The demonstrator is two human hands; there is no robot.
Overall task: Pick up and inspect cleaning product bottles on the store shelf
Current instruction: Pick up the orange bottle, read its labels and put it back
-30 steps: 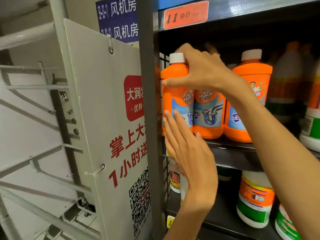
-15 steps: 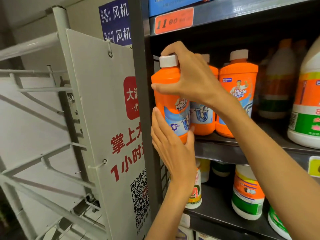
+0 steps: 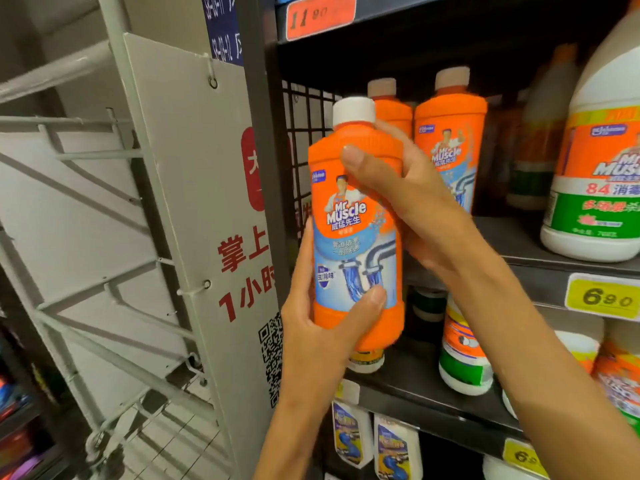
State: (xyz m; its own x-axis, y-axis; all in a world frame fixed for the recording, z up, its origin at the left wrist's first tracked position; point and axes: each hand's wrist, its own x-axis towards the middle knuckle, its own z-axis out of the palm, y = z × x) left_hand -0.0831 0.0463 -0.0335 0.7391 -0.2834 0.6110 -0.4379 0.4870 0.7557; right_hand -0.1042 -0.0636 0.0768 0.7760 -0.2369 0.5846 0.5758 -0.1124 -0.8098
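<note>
Orange Mr Muscle bottle [image 3: 356, 216] held upright off the shelf [image 3: 540, 258], left hand [image 3: 322, 334] gripping its base, right hand [image 3: 408, 199] wrapped round its upper body.

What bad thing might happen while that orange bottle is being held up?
The orange Mr Muscle bottle is off the shelf, held only by the left hand low and the right hand high, so it might slip and drop. Swinging it back could knock the two orange bottles behind it.

Both forearms are bare, left hand [image 3: 311, 337] and right hand [image 3: 412, 199] ungloved.
</note>
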